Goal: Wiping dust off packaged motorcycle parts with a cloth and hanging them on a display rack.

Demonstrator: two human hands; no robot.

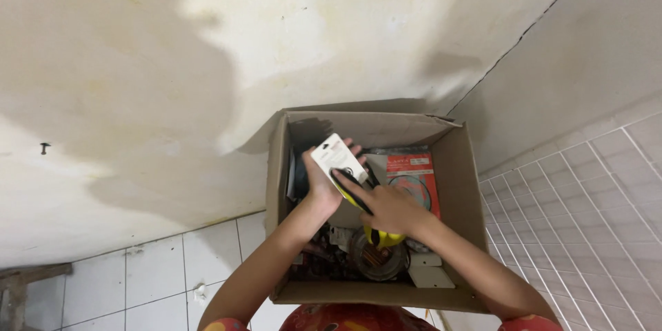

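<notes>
Here, left hand (323, 189) grips small white packet (336, 157) above cardboard box (462, 193), long axis tilted up-left. Right hand (386, 208) holds yellow-black tool (353, 196), running diagonally w/ tip toward packet.

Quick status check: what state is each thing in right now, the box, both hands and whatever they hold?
cardboard box: open, flaps up, full of mixed items
left hand: raised over the box, gripping a white packet
white packet: held up, tilted
right hand: closed around a yellow-and-black tool
yellow-and-black tool: held, lower end down in the box
red packet: lying flat inside the box
</notes>
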